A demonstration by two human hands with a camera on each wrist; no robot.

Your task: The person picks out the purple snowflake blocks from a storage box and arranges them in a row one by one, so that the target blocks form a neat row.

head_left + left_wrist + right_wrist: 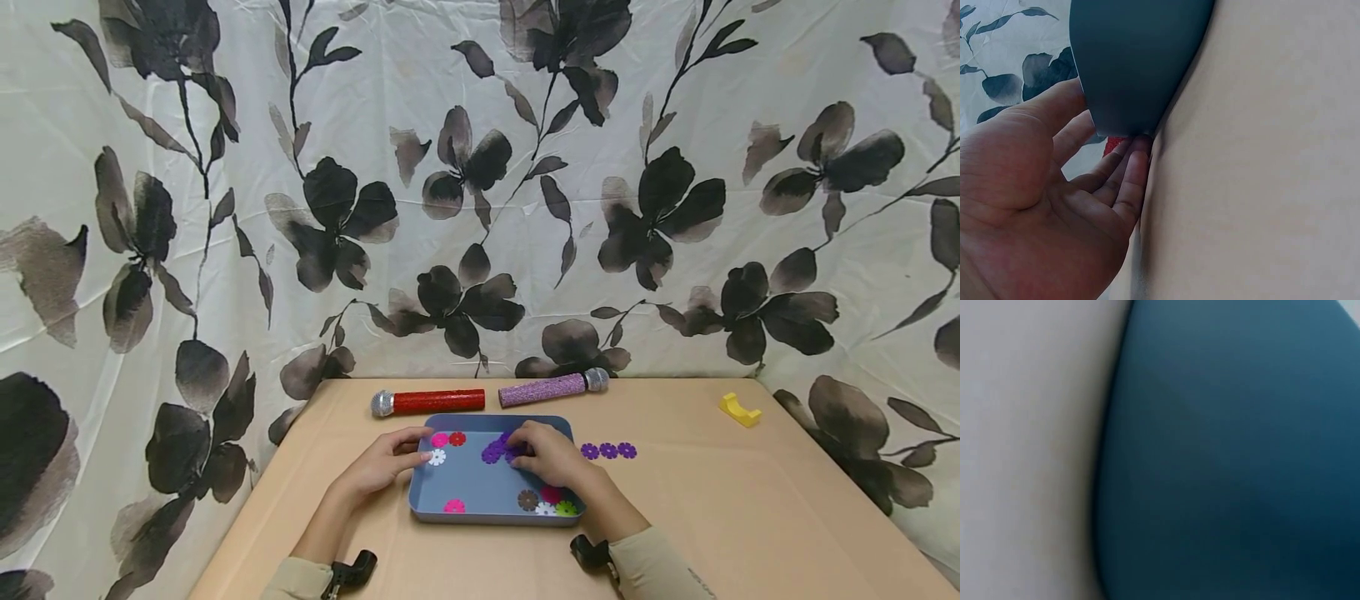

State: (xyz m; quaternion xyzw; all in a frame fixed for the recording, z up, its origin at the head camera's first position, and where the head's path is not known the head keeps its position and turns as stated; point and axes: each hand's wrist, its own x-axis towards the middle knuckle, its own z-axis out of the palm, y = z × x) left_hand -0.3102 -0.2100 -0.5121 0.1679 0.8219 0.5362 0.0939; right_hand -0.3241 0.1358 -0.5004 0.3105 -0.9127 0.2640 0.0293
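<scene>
Nearest the person: two sleeved forearms reach in over the tan surface [675,517], a dark wrist mount by each.

Blue tray [480,487] sits centre on the surface. Inside, near edge: pink flower disc [453,506] at left; brown disc [527,499], white and green discs at right corner.

Left hand [382,462] rests against the tray's left wall, fingers relaxed and mostly straight, thumb along the rim; it clasps nothing. Left wrist view confirms: fingertips [1135,162] touching the tray's outer wall [1135,62], palm open.

Right hand [547,454] lies in the tray over the purple discs [492,452], fingers curled down onto them. Whether the grip pinches a disc: cannot tell, fingertips hidden. Right wrist view shows only blurred blue tray wall [1229,456] and pale surface.

Tray far-left corner: pink, red and white discs [437,457].

Just right of the tray, on the surface: three purple discs in a row [608,451].

Beyond the tray: red glitter microphone [429,402], purple glitter microphone [553,387], lying nearly end to end. Far right: yellow block [740,409]. Backdrop: floral cloth [480,167].
</scene>
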